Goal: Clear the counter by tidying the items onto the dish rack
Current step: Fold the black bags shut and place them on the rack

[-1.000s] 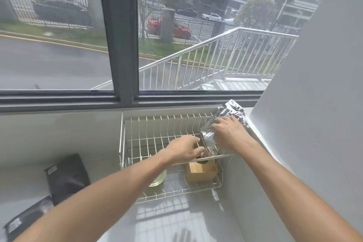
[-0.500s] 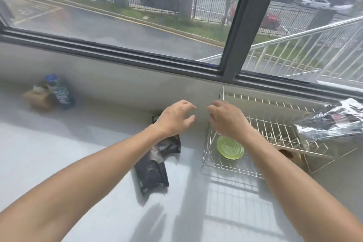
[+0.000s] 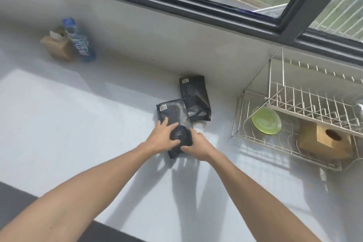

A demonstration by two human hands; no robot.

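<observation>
Two black pouches lie on the white counter. The nearer black pouch (image 3: 173, 113) is under both hands: my left hand (image 3: 162, 136) rests on its left side and my right hand (image 3: 198, 146) grips its lower right edge. The farther black pouch (image 3: 194, 97) lies just behind it, partly overlapped. The wire dish rack (image 3: 275, 88) stands to the right, holding a green plate (image 3: 266, 121) and a wooden box (image 3: 326, 144) on its lower tier.
A blue bottle (image 3: 80, 42) and a small brown tissue box (image 3: 57, 45) stand at the far left by the wall. The window sill (image 3: 176, 4) runs along the back. The counter's dark front edge (image 3: 17, 189) is at the lower left.
My view swung left and down from the rack. Both hands left the silver foil bag on the rack's top tier, moved left and came down onto the nearer black pouch.
</observation>
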